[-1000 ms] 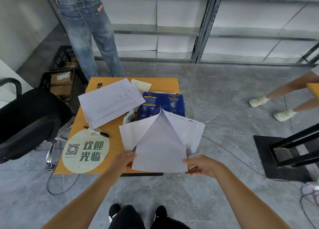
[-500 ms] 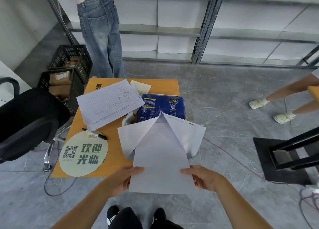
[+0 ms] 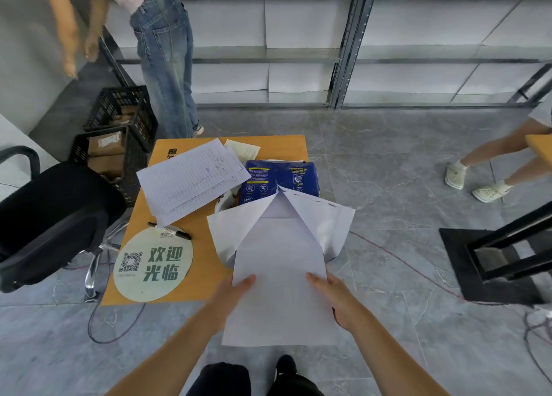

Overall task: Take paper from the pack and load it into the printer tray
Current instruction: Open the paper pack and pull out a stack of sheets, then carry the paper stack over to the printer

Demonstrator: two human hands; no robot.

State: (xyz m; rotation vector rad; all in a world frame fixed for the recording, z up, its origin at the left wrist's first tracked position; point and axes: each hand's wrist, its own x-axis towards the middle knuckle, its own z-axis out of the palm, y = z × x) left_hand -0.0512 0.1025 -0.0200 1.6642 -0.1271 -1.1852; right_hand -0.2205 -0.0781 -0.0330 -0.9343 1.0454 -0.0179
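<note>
A blue paper pack (image 3: 282, 179) lies on the small orange table (image 3: 206, 246), its white wrapper flaps (image 3: 322, 225) folded open toward me. A stack of white sheets (image 3: 280, 279) sticks out of the opened end, past the table's near edge. My left hand (image 3: 233, 291) grips the stack's left edge, thumb on top. My right hand (image 3: 331, 294) grips its right edge. No printer or tray is in view.
Printed forms (image 3: 191, 177), a black marker (image 3: 170, 230) and a round green sign (image 3: 153, 264) lie on the table's left part. A black office chair (image 3: 50, 216) and crates (image 3: 119, 133) stand at left. Someone in jeans (image 3: 164, 52) stands behind the table; another person's legs (image 3: 490, 162) and a black stand (image 3: 504, 252) are at right.
Both hands have drawn the stack of sheets toward me, further out of the pack. The person in jeans has stepped to the right behind the table.
</note>
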